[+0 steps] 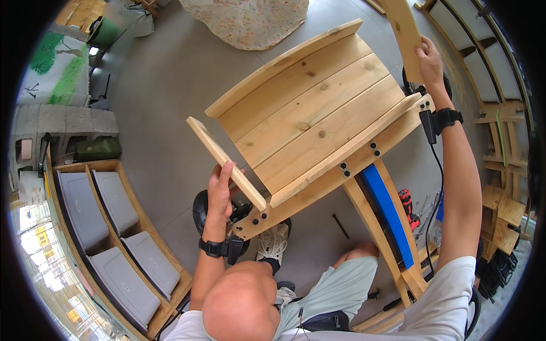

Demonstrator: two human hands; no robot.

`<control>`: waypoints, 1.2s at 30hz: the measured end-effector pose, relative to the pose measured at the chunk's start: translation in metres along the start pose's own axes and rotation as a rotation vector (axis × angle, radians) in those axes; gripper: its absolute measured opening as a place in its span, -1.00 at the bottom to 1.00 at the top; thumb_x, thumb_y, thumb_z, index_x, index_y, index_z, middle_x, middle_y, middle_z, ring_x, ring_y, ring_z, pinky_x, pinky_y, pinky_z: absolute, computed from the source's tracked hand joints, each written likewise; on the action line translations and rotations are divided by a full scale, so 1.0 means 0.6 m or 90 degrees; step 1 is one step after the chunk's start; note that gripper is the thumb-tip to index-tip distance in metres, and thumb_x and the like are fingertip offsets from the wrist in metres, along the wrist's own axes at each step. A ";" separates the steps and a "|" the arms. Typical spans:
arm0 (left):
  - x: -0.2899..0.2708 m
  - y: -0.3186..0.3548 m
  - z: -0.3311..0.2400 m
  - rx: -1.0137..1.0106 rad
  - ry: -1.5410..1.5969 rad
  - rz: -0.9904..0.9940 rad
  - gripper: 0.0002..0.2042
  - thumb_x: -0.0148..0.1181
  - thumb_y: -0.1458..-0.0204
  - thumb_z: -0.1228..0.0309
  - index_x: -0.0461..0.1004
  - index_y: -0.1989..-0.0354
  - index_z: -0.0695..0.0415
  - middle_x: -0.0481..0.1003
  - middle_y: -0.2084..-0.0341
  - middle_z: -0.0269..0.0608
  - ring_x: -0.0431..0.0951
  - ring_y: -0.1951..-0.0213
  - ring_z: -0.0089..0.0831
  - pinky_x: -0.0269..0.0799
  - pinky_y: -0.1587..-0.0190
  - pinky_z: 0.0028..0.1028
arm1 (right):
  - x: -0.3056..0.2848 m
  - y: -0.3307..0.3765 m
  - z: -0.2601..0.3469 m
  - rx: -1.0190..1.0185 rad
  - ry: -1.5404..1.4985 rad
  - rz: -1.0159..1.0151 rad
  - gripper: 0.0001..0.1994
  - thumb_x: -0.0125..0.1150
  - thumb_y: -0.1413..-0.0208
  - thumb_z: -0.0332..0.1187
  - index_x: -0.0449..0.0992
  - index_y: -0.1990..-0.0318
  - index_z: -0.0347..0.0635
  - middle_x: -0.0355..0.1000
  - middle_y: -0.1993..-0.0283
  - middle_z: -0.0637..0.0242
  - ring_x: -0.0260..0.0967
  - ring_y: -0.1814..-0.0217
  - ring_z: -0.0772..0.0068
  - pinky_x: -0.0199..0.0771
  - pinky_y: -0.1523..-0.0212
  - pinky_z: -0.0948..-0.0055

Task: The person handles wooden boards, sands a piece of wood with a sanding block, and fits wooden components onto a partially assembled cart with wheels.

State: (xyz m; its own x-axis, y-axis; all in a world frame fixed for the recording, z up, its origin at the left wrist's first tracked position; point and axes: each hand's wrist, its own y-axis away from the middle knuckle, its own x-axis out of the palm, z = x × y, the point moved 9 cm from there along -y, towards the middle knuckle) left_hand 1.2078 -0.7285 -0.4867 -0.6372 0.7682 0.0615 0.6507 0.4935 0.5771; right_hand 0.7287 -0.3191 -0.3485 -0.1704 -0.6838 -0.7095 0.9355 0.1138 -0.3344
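Before me stands a wooden cart (318, 125) with a planked bed and raised side boards. My left hand (219, 196) grips a short wooden board (226, 162) at the bed's left end, its fingers over the edge. Up at the far right, my right hand (431, 63) is wrapped round another wooden board (402, 37), which stands out beyond the bed's right end. Black bolts (344, 169) fasten the near rail (307, 196). A frame with a blue strip (388, 213) runs from that rail toward me on the right. Black wheels (200, 211) show partly below the bed's ends.
Grey bins (128, 284) fill a wooden shelf at left. On the floor lie a black bolt-like rod (340, 225), a red-and-black power tool (407, 204) and several wrenches (422, 203). A speckled slab (247, 23) is at the far side. Wooden racks (503, 136) line the right.
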 end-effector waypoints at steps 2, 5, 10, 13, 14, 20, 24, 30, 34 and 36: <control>-0.019 0.004 -0.008 0.019 -0.016 -0.041 -0.39 0.21 -0.19 -0.07 0.36 -0.15 0.24 0.46 0.09 -0.21 0.56 0.09 -0.40 0.55 0.07 -0.42 | 0.014 0.021 0.012 0.128 -0.324 0.038 -0.58 0.11 -0.23 -0.30 0.41 -0.18 -0.36 0.58 0.13 0.18 0.54 0.17 0.32 0.50 0.08 0.31; -0.054 0.020 -0.072 0.240 -0.107 -0.157 -0.34 0.30 -0.16 0.10 0.26 -0.28 0.30 0.40 -0.03 -0.12 0.47 -0.02 -0.35 0.42 -0.09 -0.35 | 0.049 0.071 0.035 0.249 -0.440 0.100 -0.64 0.17 -0.16 -0.37 0.42 -0.07 -0.40 0.50 0.14 0.27 0.47 0.20 0.47 0.51 0.19 0.46; 0.040 0.063 -0.165 0.368 -0.334 -0.101 -0.17 0.45 0.03 0.23 0.17 -0.38 0.25 0.33 -0.20 -0.01 0.41 -0.15 -0.21 0.36 -0.19 -0.29 | 0.121 0.206 0.071 0.480 -0.527 0.136 -0.73 0.19 -0.14 -0.43 0.43 0.05 -0.39 0.46 0.22 0.24 0.48 0.27 0.39 0.57 0.26 0.46; 0.121 0.074 -0.192 0.455 -0.564 -0.017 -0.13 0.47 0.10 0.25 0.16 -0.41 0.19 0.33 -0.21 0.03 0.39 -0.19 -0.06 0.33 -0.23 -0.18 | 0.170 0.242 0.071 0.511 -0.523 0.221 -0.70 0.19 -0.15 -0.45 0.41 0.00 -0.41 0.49 0.11 0.16 0.51 0.10 0.32 0.56 0.15 0.31; 0.138 0.070 -0.184 0.484 -0.633 0.003 -0.12 0.48 0.12 0.25 0.17 -0.41 0.14 0.33 -0.21 0.04 0.36 -0.21 -0.01 0.31 -0.25 -0.15 | 0.180 0.249 0.069 0.524 -0.505 0.236 -0.68 0.18 -0.15 -0.45 0.40 -0.03 -0.39 0.49 0.06 0.15 0.50 0.04 0.29 0.56 0.08 0.23; 0.191 0.029 -0.129 0.534 -0.794 0.040 -0.16 0.48 0.12 0.21 0.23 -0.40 0.00 0.34 -0.20 0.08 0.32 -0.23 0.02 0.27 -0.27 -0.10 | 0.218 0.280 0.037 0.577 -0.497 0.285 -0.62 0.18 -0.16 -0.46 0.33 -0.10 -0.41 0.43 -0.06 0.09 0.47 -0.04 0.19 0.52 -0.01 0.20; 0.207 0.004 -0.125 0.544 -0.823 0.021 -0.20 0.46 0.09 0.17 0.26 -0.38 0.00 0.33 -0.20 0.09 0.32 -0.23 0.00 0.28 -0.25 -0.09 | 0.175 0.291 0.054 0.568 -0.399 0.300 -0.62 0.16 -0.21 -0.45 0.31 -0.13 -0.42 0.40 -0.10 0.07 0.47 -0.10 0.16 0.50 -0.10 0.19; 0.217 -0.022 -0.125 0.545 -0.849 -0.008 -0.26 0.42 0.03 0.11 0.29 -0.35 0.03 0.32 -0.23 0.06 0.28 -0.27 0.00 0.28 -0.26 -0.10 | -0.015 0.383 0.189 0.463 -0.594 0.275 -0.55 0.12 -0.26 -0.40 0.30 -0.26 -0.40 0.41 -0.15 0.06 0.43 -0.19 0.25 0.48 -0.19 0.31; 0.225 -0.027 -0.118 0.572 -0.863 0.014 -0.28 0.38 -0.02 0.07 0.30 -0.35 0.05 0.31 -0.24 0.06 0.26 -0.28 0.00 0.27 -0.26 -0.09 | -0.186 0.481 0.228 0.415 -0.531 0.123 -0.66 0.06 -0.30 -0.44 0.39 -0.19 -0.34 0.49 -0.07 0.15 0.50 -0.10 0.30 0.52 -0.15 0.35; 0.206 -0.008 -0.136 0.649 -0.838 0.001 -0.33 0.33 -0.08 0.09 0.30 -0.35 0.05 0.34 -0.23 0.04 0.31 -0.26 -0.04 0.30 -0.25 -0.11 | -0.280 0.506 0.288 0.255 -0.480 0.054 -0.65 0.04 -0.30 -0.47 0.37 -0.22 -0.29 0.48 -0.09 0.12 0.51 -0.08 0.31 0.54 -0.12 0.34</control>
State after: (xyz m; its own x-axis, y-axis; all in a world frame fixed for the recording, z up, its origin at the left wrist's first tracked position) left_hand 1.0923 -0.6691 -0.4155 -0.2198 0.3027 -0.9274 0.9733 0.1324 -0.1875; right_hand 1.0949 -0.2943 -0.2234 0.0233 -0.9971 -0.0727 0.9988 0.0200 0.0455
